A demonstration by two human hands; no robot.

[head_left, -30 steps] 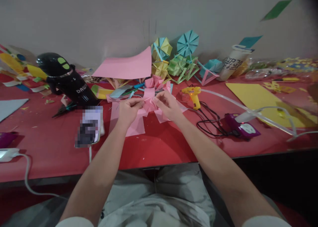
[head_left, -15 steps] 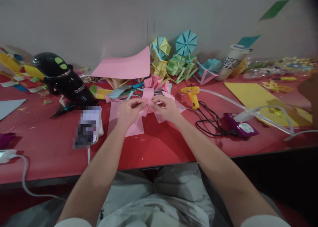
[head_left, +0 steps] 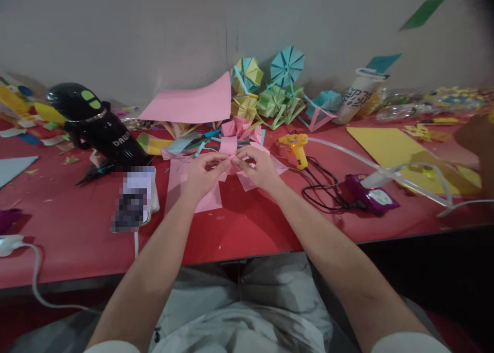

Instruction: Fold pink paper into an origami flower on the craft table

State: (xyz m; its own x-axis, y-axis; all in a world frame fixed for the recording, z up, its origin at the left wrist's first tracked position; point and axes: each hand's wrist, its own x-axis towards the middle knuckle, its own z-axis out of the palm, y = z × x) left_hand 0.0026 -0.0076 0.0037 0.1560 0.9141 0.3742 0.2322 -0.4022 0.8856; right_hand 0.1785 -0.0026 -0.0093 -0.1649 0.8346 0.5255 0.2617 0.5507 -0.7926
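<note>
Reading "DAW" in white on the glossy black bottle with green lid patches [head_left: 116,139], but unable to make out the dark lettering on the tilted white cup [head_left: 357,98]. Reaching forward over the red surface [head_left: 239,229], with both forearms [head_left: 158,270] angled inward and fingers [head_left: 216,158] curled. Pinching a small folded piece of pink paper [head_left: 232,157] between left hand [head_left: 203,175] and right hand [head_left: 261,169], with each grip clamped on it, near a flat pink paper sheet [head_left: 210,202].
</note>
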